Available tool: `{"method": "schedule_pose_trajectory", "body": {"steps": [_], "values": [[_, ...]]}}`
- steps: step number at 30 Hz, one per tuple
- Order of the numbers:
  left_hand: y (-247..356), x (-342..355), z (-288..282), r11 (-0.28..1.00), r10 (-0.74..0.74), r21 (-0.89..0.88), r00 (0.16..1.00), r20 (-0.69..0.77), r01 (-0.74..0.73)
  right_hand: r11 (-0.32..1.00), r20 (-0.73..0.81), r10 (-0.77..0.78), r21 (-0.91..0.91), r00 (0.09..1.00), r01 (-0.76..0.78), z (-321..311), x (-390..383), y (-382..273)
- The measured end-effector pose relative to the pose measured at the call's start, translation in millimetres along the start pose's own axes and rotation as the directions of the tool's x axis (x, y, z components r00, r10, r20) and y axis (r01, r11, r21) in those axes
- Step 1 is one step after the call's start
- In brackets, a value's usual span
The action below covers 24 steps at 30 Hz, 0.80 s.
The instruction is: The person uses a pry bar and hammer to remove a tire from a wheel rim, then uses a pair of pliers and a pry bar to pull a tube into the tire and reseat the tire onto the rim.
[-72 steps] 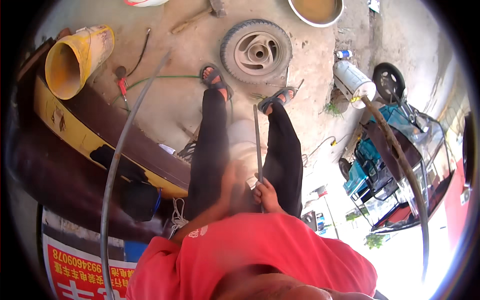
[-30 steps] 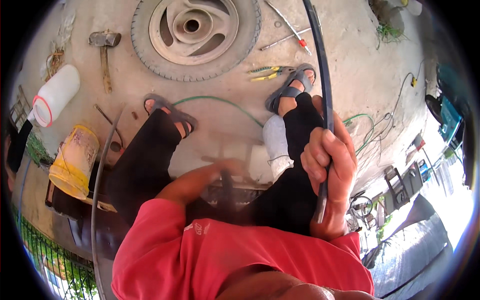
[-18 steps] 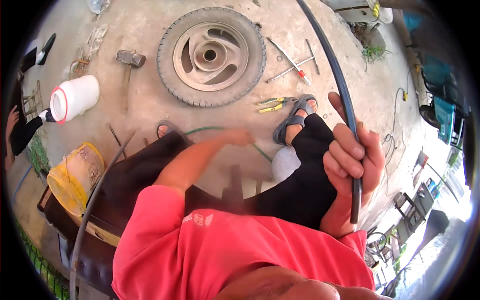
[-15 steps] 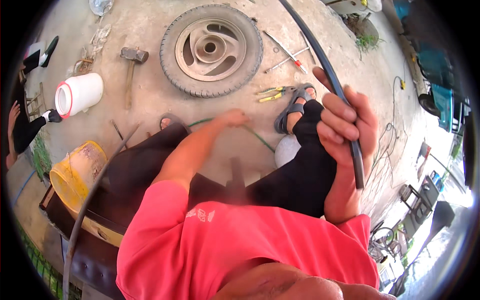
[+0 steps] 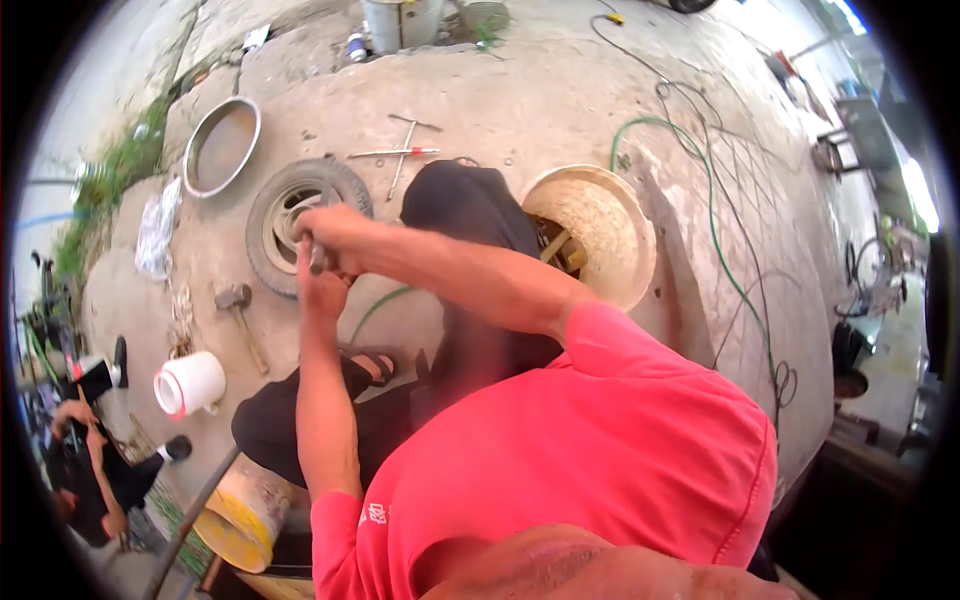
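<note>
My right hand (image 5: 338, 234) and my left hand (image 5: 322, 294) are close together over the motorcycle wheel (image 5: 264, 232), which lies flat on the ground ahead to the left. Both hands are closed around a dark bar (image 5: 318, 258). Only a short end of it shows between them; the rest is hidden, and I cannot tell whether it touches the wheel. My forearms hide the near right part of the tyre.
Left of my legs are a sledgehammer (image 5: 236, 299), a white jug (image 5: 205, 381) and a yellow bucket (image 5: 262, 500). A metal basin (image 5: 222, 150) and a cross-shaped wrench (image 5: 403, 153) lie farther off. A beige bucket (image 5: 612, 235) with tools stands right, near a green hose (image 5: 712, 200). Another person (image 5: 110, 485) sits far left.
My view has swung left. My right hand, raised earlier with the long black bar, has come across to the wheel. My left hand has joined it there and closed.
</note>
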<state>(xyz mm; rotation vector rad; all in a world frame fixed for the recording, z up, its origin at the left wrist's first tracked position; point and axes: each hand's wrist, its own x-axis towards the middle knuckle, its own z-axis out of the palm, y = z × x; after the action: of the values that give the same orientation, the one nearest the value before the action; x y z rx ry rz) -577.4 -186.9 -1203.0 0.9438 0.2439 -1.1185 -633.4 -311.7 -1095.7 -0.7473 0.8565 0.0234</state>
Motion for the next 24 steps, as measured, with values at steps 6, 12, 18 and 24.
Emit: {"method": "schedule_pose_trajectory", "body": {"steps": [6, 12, 18, 24], "values": [[54.5, 7.8, -43.0, 0.887, -0.004, 0.459, 0.996, -0.087, 0.043, 0.736, 0.288, 0.013, -0.651, 0.958, 0.186, 4.2, -64.3, 33.2], [54.5, -23.1, -23.6, 0.926, -0.016, 0.373, 0.993, -0.115, 0.058, 0.558, 0.665, 0.002, -0.62, 0.746, 0.551, -31.3, -87.5, -26.5], [58.3, -31.1, -19.4, 0.982, -0.038, 0.169, 0.968, -0.25, 0.082, 0.396, 0.181, -0.701, -0.705, 0.689, 0.589, -210.0, -49.3, -139.9], [48.0, -19.8, -24.3, 0.974, -0.087, 0.188, 0.973, -0.214, 0.129, -0.11, 0.029, -0.344, -0.994, 0.938, -0.009, -390.1, -52.8, -78.4]]}}
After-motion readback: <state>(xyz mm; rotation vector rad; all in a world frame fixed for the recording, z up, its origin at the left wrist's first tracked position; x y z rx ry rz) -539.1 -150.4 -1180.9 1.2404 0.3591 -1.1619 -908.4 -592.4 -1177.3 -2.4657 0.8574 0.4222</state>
